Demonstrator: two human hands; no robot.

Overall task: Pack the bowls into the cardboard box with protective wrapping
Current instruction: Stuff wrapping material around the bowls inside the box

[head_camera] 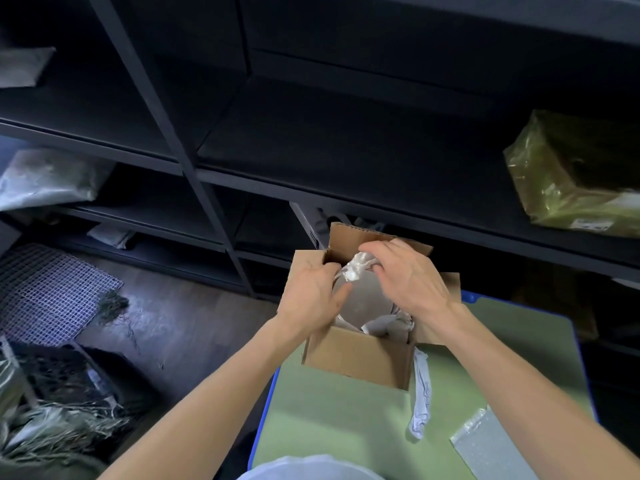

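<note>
An open cardboard box (360,355) stands at the far left corner of a green table (346,420). Inside it a pale bowl (367,299) lies with its hollow facing up. My right hand (408,275) pinches a crumpled wad of white wrapping paper (356,266) over the box's far side. My left hand (311,292) rests on the box's left flap, its fingers curled at the same wad and its thumb reaching toward the bowl. More crumpled paper (388,323) fills the near right corner of the box.
A loose strip of white paper (420,396) hangs beside the box. A bubble-wrap sheet (491,445) lies at the table's near right. Dark shelving (311,150) stands behind, with a plastic-wrapped parcel (575,174) on the right. A wire grid (45,292) and straw lie on the floor at left.
</note>
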